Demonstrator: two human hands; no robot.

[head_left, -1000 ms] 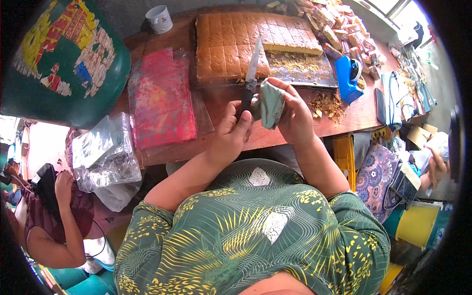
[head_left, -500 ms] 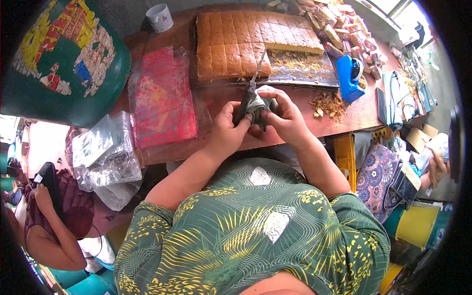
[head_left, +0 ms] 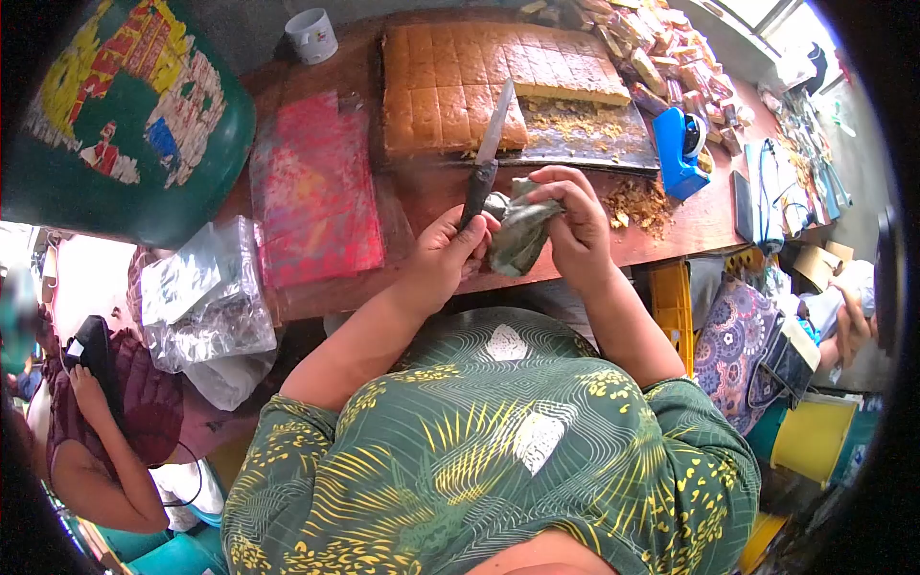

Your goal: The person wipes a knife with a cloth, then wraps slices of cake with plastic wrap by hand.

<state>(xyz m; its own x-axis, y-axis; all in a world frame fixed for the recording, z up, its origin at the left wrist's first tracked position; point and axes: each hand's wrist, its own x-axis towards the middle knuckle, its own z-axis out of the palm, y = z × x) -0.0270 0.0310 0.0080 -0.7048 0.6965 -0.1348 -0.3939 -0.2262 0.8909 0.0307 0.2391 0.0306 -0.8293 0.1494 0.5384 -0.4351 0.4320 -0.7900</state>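
Note:
My left hand (head_left: 448, 254) is closed around the dark handle of a knife (head_left: 494, 129), whose blade points up and away over the cake. My right hand (head_left: 581, 225) grips a grey-green cloth (head_left: 522, 230) that hangs between both hands. The cloth's left edge meets the fingers of my left hand. Beyond the hands lies a large brown sheet cake (head_left: 450, 81), scored into rectangles. Its near right part is gone, baring a dark tray (head_left: 594, 149) strewn with crumbs.
A blue tape dispenser (head_left: 680, 158) stands right of the tray, near loose cake crumbs (head_left: 640, 206) and a heap of wrapped pieces (head_left: 661, 48). Leftward are red-printed plastic sheets (head_left: 321, 192), clear bags (head_left: 206, 297), a white mug (head_left: 311, 36) and a green bin (head_left: 125, 125). Another person (head_left: 105, 431) sits at left.
The cloth has come away from the knife and spread open, drawn by my right hand. The knife now stands more upright, its blade more exposed.

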